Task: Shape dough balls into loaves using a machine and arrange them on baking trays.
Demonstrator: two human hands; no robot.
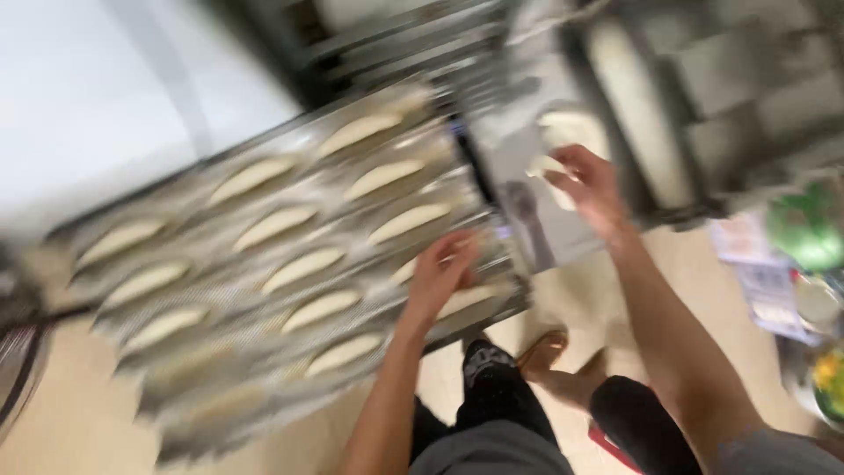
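Observation:
The view is motion-blurred. A long metal baking tray carries rows of pale, elongated dough pieces. My left hand rests on the tray's near right end, fingers curled over its edge and a dough piece. Off to the right of the tray, my right hand is raised, pinching a small pale piece of dough. A larger pale lump shows just behind that hand.
A metal rack with shelves stands behind the tray. At the right edge, a cluttered surface holds a green object and papers. Below, on the beige floor, are my dark trousers and another person's sandalled foot.

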